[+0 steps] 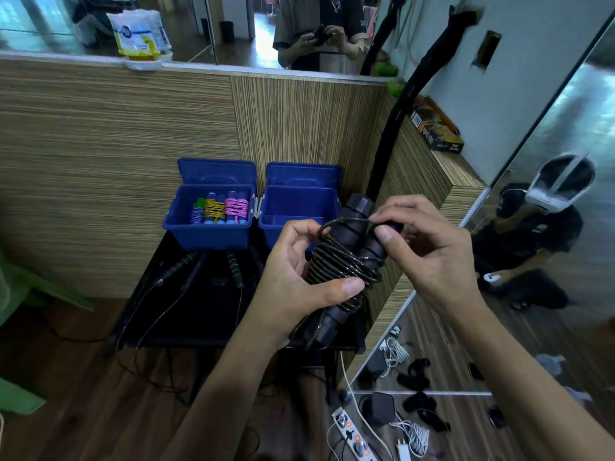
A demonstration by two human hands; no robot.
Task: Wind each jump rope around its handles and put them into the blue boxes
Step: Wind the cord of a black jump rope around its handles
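L hand (299, 277) grips black jump rope (346, 261) bundle w/ both handles. R hand (429, 247) pinches rope's top loop. Two blue boxes (299, 207) on desk (199, 311) behind.

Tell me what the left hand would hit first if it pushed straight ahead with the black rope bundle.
Probably the front wall of the empty blue box right behind the left hand and its black rope bundle; depth is hard to judge.

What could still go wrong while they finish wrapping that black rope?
The last loop at the right hand looks loose; if it slips, the coils on the black jump rope held by the left hand may unwind. The ropes still lying on the black table trail over its edge and could snag.
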